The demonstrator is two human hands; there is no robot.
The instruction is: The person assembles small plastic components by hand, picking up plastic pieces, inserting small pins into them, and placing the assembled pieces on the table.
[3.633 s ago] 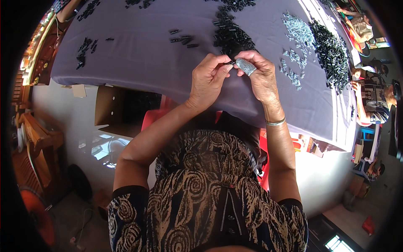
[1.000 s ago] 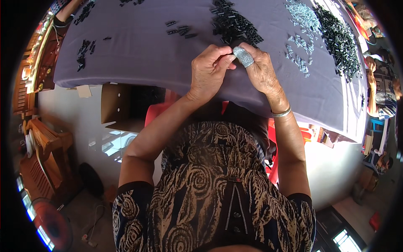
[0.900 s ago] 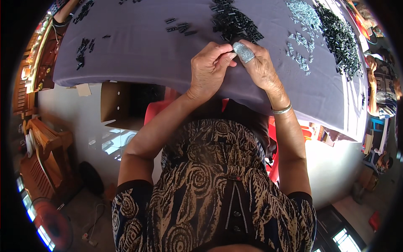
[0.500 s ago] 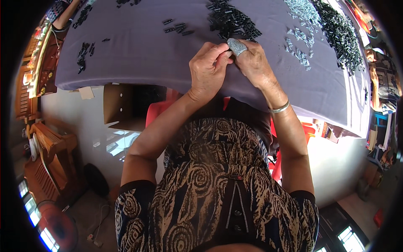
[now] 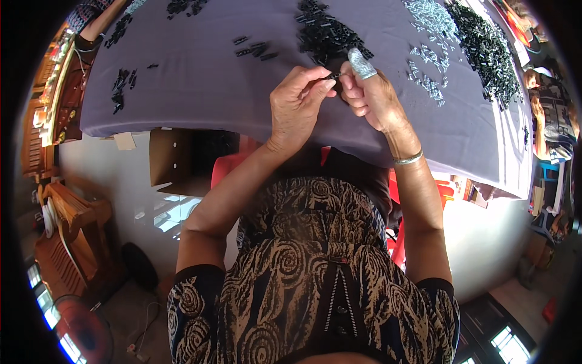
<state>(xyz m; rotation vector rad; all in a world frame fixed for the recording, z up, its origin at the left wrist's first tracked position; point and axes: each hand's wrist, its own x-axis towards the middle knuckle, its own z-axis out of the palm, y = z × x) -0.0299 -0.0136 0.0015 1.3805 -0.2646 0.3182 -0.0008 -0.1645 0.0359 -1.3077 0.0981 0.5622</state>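
My left hand is closed, pinching a small black piece between thumb and index finger. Close beside it, my right hand has its fingers curled, with a silvery wrap on the thumb. Whatever the right fingers grip is hidden or too small to name. Both hands are over the near part of the table, just in front of a pile of small black pieces. A few loose black pieces lie left of that pile.
A grey-purple cloth covers the table. Pale translucent small pieces and a large dark heap lie at the right. More black pieces are at the left. An open cardboard box stands below the edge. Other people sit at both sides.
My hands have drawn slightly apart at the fingertips. My right hand has shifted right and turned, its wrapped thumb now pointing up and away. The small black piece shows in my left fingers.
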